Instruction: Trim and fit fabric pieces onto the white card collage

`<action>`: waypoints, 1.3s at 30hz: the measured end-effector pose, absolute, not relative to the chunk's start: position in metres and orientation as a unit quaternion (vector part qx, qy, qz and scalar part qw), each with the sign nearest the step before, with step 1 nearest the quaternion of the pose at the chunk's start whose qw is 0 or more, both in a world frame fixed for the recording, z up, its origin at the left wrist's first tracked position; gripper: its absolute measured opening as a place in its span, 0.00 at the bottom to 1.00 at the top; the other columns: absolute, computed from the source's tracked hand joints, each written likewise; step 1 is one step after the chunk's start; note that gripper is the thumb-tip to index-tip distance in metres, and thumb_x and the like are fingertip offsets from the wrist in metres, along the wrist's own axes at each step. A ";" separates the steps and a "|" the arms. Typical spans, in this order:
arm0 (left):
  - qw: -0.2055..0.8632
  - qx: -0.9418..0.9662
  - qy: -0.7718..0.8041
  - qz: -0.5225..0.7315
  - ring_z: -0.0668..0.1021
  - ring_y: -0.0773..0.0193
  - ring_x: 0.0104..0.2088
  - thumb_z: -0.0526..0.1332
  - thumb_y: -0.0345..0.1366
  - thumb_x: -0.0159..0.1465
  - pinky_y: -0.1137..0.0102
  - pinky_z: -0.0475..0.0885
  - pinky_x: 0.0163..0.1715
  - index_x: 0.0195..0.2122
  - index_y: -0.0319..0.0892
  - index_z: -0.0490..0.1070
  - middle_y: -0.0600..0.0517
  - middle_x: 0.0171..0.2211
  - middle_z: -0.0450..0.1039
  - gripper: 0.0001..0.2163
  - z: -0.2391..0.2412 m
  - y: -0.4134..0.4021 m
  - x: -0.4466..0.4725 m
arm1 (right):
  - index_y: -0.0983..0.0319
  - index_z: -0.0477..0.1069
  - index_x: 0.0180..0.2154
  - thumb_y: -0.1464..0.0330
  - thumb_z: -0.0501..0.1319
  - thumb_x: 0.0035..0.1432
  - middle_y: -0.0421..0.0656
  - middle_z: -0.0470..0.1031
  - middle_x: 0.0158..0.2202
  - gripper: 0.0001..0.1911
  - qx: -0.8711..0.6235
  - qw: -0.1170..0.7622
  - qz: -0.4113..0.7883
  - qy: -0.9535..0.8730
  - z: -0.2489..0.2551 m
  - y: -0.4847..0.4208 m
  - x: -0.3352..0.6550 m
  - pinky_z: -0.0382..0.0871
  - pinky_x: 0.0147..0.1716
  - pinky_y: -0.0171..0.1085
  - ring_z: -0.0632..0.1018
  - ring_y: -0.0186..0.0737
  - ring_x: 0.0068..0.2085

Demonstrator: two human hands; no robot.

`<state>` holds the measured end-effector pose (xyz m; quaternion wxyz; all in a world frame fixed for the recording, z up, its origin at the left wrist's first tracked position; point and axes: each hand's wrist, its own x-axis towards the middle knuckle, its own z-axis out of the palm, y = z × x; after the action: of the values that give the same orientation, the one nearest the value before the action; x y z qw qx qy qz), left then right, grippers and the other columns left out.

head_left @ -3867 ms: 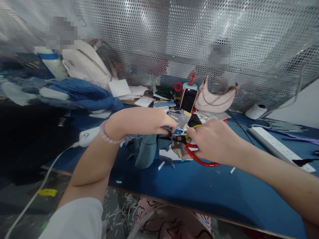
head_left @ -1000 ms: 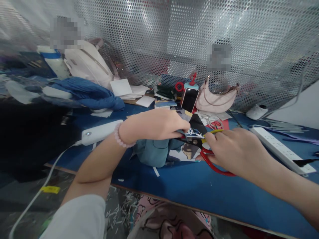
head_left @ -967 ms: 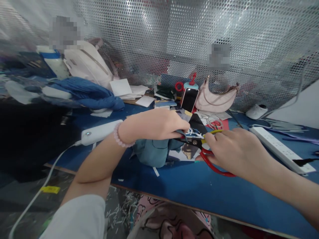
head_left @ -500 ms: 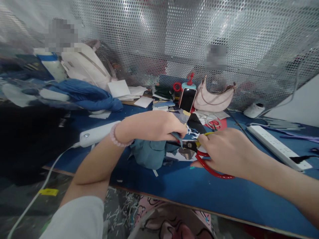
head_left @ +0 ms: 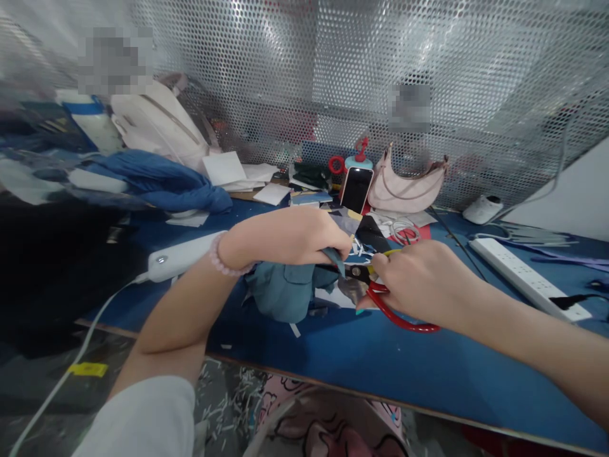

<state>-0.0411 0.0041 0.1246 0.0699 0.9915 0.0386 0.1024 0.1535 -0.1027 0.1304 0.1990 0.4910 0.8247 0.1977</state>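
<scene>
My left hand (head_left: 297, 236) is closed on a bunched piece of teal-grey fabric (head_left: 285, 293) that hangs down onto the blue table (head_left: 428, 374). My right hand (head_left: 419, 279) grips red-handled scissors (head_left: 399, 317), whose dark blades point left and meet the fabric edge at my left fingertips. Small white and blue scraps (head_left: 361, 249) lie just behind the blades. A pink bead bracelet (head_left: 216, 254) sits on my left wrist.
A white power strip (head_left: 523, 279) lies at the right and another (head_left: 181, 257) under my left forearm. A phone (head_left: 358, 189), a pink bag (head_left: 404, 190), paper sheets (head_left: 228, 168) and a blue cloth heap (head_left: 162, 181) line the perforated metal screen (head_left: 333, 76). Cuttings litter the floor.
The scissors and my right hand have shifted slightly left, toward my left hand. My left hand has kept its hold on the fabric throughout.
</scene>
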 end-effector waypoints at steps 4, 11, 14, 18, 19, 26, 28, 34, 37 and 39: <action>0.080 0.991 0.053 0.090 0.79 0.62 0.32 0.63 0.30 0.67 0.69 0.66 0.37 0.34 0.42 0.76 0.52 0.32 0.81 0.04 0.126 0.003 -0.041 | 0.66 0.74 0.31 0.59 0.62 0.64 0.51 0.77 0.22 0.16 0.490 0.184 0.193 0.830 0.128 -0.103 0.158 0.42 0.21 0.38 0.79 0.49 0.25; 0.065 0.980 0.188 0.010 0.75 0.63 0.27 0.65 0.34 0.64 0.70 0.61 0.28 0.40 0.43 0.76 0.54 0.30 0.78 0.05 0.133 -0.004 -0.053 | 0.67 0.74 0.35 0.57 0.61 0.64 0.54 0.80 0.28 0.18 0.515 0.199 0.184 0.813 0.122 -0.104 0.168 0.44 0.20 0.38 0.81 0.51 0.28; 0.038 0.978 0.203 -0.018 0.75 0.63 0.28 0.63 0.31 0.63 0.70 0.61 0.28 0.37 0.43 0.76 0.54 0.31 0.78 0.04 0.131 -0.004 -0.055 | 0.66 0.74 0.36 0.55 0.63 0.62 0.53 0.81 0.29 0.19 0.522 0.230 0.169 0.804 0.122 -0.102 0.167 0.43 0.19 0.38 0.82 0.55 0.30; 0.007 0.984 0.175 0.008 0.75 0.62 0.32 0.58 0.28 0.62 0.68 0.64 0.35 0.31 0.41 0.74 0.52 0.33 0.77 0.06 0.124 -0.002 -0.056 | 0.66 0.75 0.37 0.54 0.62 0.64 0.52 0.81 0.29 0.19 0.528 0.241 0.168 0.797 0.122 -0.101 0.165 0.42 0.19 0.37 0.83 0.56 0.32; 0.007 0.985 0.174 0.020 0.74 0.62 0.32 0.57 0.27 0.63 0.68 0.64 0.36 0.31 0.41 0.73 0.52 0.32 0.77 0.07 0.122 -0.003 -0.057 | 0.66 0.75 0.38 0.54 0.62 0.64 0.51 0.82 0.30 0.19 0.529 0.240 0.167 0.796 0.122 -0.101 0.165 0.42 0.19 0.37 0.83 0.56 0.32; 0.034 0.981 0.189 0.040 0.70 0.64 0.27 0.54 0.27 0.64 0.70 0.61 0.29 0.30 0.42 0.64 0.53 0.28 0.70 0.07 0.125 -0.012 -0.050 | 0.65 0.75 0.36 0.52 0.63 0.63 0.51 0.80 0.27 0.20 0.524 0.232 0.173 0.801 0.126 -0.109 0.163 0.42 0.19 0.37 0.83 0.53 0.30; 0.043 0.978 0.201 0.032 0.70 0.64 0.27 0.53 0.28 0.65 0.70 0.61 0.29 0.30 0.42 0.63 0.53 0.28 0.69 0.07 0.125 -0.011 -0.045 | 0.66 0.75 0.36 0.51 0.63 0.62 0.51 0.80 0.27 0.22 0.528 0.229 0.173 0.799 0.127 -0.111 0.163 0.42 0.19 0.38 0.83 0.53 0.30; 0.090 0.970 0.228 0.008 0.71 0.64 0.27 0.52 0.36 0.69 0.70 0.61 0.29 0.31 0.42 0.66 0.53 0.28 0.71 0.09 0.123 -0.004 -0.035 | 0.67 0.75 0.39 0.49 0.66 0.58 0.52 0.81 0.32 0.25 0.544 0.228 0.164 0.791 0.130 -0.116 0.167 0.48 0.22 0.38 0.83 0.56 0.34; 0.141 0.973 0.185 0.003 0.73 0.63 0.30 0.58 0.44 0.67 0.70 0.63 0.31 0.32 0.41 0.69 0.52 0.29 0.73 0.12 0.123 0.001 -0.038 | 0.66 0.75 0.40 0.49 0.66 0.58 0.53 0.81 0.33 0.26 0.546 0.224 0.164 0.790 0.131 -0.117 0.171 0.49 0.23 0.39 0.83 0.57 0.35; 0.169 0.975 0.143 0.004 0.74 0.62 0.33 0.62 0.43 0.65 0.71 0.65 0.34 0.34 0.41 0.72 0.51 0.32 0.74 0.10 0.124 0.005 -0.040 | 0.66 0.75 0.39 0.49 0.66 0.58 0.53 0.81 0.33 0.24 0.550 0.223 0.165 0.788 0.131 -0.118 0.173 0.49 0.23 0.39 0.83 0.57 0.36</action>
<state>-0.0404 0.0051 0.1236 0.1689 0.9752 0.1432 0.0039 0.1733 -0.1182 0.1310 0.2232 0.5497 0.7879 0.1647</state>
